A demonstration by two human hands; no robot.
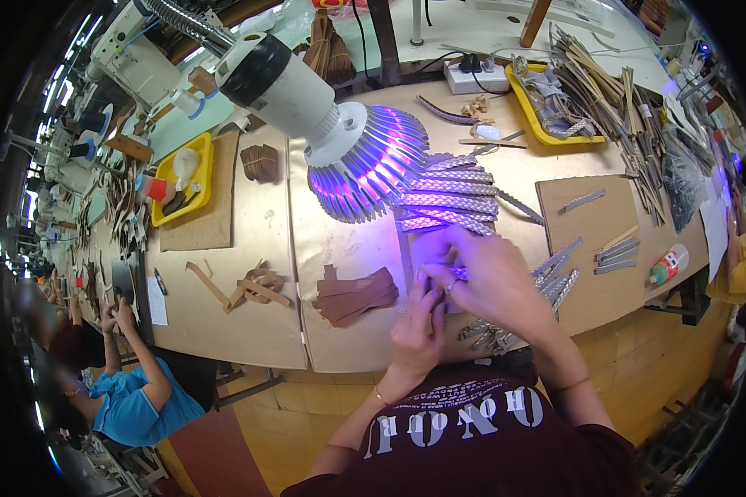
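Under a finned lamp (369, 161) that casts purple light, my two hands meet at the table's front edge. My right hand (493, 273) has its fingers bent and pinched on a short braided strap (458, 272), mostly hidden by the fingers. My left hand (417, 335) is closed around the near end of the same piece, its fingertips against the right hand's. Just beyond them lies a stack of pale braided straps (452, 195). Left of my hands is a fanned pile of brown leather strips (356, 296). More braided straps (555, 282) lie right of my right wrist.
At the right, a cardboard sheet (588, 306) bears short grey strips (617, 257), with a small bottle (668, 265) beyond. Yellow trays (555, 139) stand far right and left. A power strip (477, 79) sits at the back. Another person in blue (145, 406) works at the left.
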